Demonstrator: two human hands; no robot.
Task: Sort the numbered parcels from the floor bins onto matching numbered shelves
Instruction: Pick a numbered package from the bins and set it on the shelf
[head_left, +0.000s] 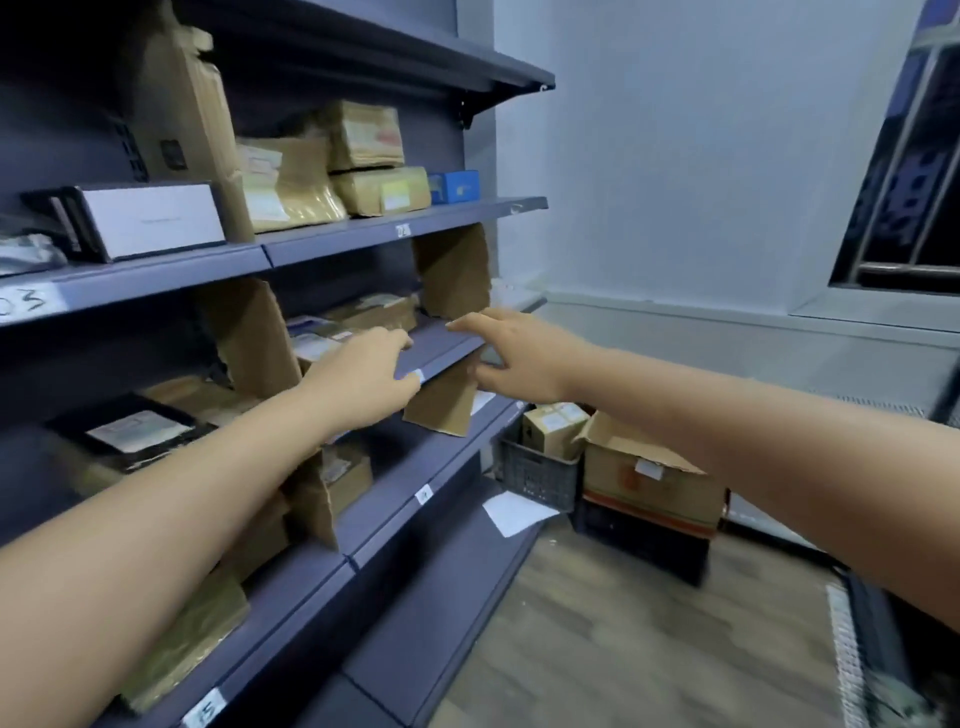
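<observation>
Two bare hands reach toward a dark blue shelving unit (363, 228) along the left wall of a room with pale walls and a wood-pattern floor (623, 649). The left hand (363, 374) rests over the front edge of the middle shelf (441, 345), fingers loosely bent, holding nothing that can be seen. The right hand (519, 358) hovers just right of it at the same shelf edge, fingers extended and spread, holding nothing. Behind the left hand, flat parcels (358, 317) lie on that shelf between upright cardboard dividers (454, 270). Above both hands, the next shelf carries brown padded parcels, a white box (156, 218) and a small blue box (454, 186); its edge label reads 03. Below and right of the right hand, a dark plastic crate (537, 475) on the floor holds a small carton (553, 428), beside an open cardboard box (649, 478) stacked on another crate.
</observation>
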